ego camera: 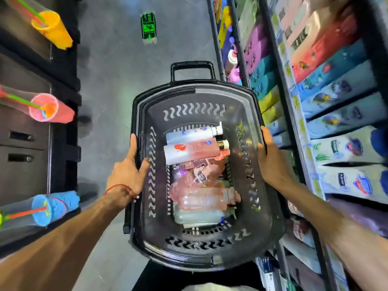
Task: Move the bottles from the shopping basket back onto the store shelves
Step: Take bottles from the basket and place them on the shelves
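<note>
A black basket is held by both side rims above a grey floor. The left rim is gripped by the left hand, with the thumb hooked inside the wall and the fingers laid along the outside. The right rim is gripped by the right hand, its fingers wrapped over the edge. A red thread is worn at the left wrist.

The bottles are piled on their sides in the bottom of the basket. A white pump bottle is seen farthest from the body, with a white-and-pink bottle touching it. Clear pink bottles are heaped nearer, and a pale bottle lies nearest.

The shelves run just beside the basket on the right and are packed with coloured packs. The basket's handle is seen at its far end.
</note>
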The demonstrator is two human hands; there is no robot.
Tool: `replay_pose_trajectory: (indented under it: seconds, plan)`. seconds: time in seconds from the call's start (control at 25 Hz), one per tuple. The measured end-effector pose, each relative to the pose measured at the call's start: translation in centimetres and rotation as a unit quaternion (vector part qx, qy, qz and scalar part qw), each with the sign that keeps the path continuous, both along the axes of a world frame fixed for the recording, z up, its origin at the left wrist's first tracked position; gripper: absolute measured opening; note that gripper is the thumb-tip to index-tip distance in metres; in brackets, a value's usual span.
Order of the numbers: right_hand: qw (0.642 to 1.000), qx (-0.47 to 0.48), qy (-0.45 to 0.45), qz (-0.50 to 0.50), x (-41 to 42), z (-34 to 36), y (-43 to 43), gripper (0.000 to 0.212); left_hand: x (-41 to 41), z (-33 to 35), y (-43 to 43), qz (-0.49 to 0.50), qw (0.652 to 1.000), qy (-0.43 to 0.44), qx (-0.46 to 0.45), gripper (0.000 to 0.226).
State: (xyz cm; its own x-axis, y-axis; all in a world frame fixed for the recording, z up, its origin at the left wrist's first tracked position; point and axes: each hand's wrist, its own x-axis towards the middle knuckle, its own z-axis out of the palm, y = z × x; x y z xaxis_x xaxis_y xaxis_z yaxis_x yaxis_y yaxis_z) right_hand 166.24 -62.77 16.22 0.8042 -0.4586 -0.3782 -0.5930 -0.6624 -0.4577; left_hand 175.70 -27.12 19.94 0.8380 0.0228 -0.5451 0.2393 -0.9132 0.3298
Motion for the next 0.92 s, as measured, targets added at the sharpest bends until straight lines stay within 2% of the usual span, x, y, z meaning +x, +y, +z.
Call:
replay_pose_trajectory:
  seconds: [0.24,0.44,0.56,0.72,0.84,0.92]
  plan:
    - [1.000,-0.008,0.005,0.002,13.8,-1.8,-3.5,0.057,14.7,-4.3,-3.4,-0.003,0.999,0.036,-0.013,0.078]
    - [0.997,-0.046,0.062,0.006,24.2,-6.3,-4.2,0.060,25.7,-9.1,-5.3,-0.010,0.998,0.066,-0.016,0.081]
    - [0.998,-0.018,0.061,-0.022,30.4,-11.5,-5.0,0.059,31.9,-12.7,-6.7,0.003,0.997,0.075,-0.021,0.082]
    - [0.996,-0.035,0.073,-0.022,36.8,-18.4,-6.2,0.058,38.1,-19.1,-8.3,0.041,0.994,0.089,-0.048,0.087]
    - [0.998,-0.067,0.004,-0.005,39.6,-25.4,-7.4,0.052,41.4,-25.7,-9.4,0.058,0.994,0.087,-0.017,0.089]
    - [0.998,-0.062,0.006,-0.002,41.3,-29.7,-8.5,0.054,43.4,-29.8,-10.0,0.035,0.996,0.083,0.010,0.089]
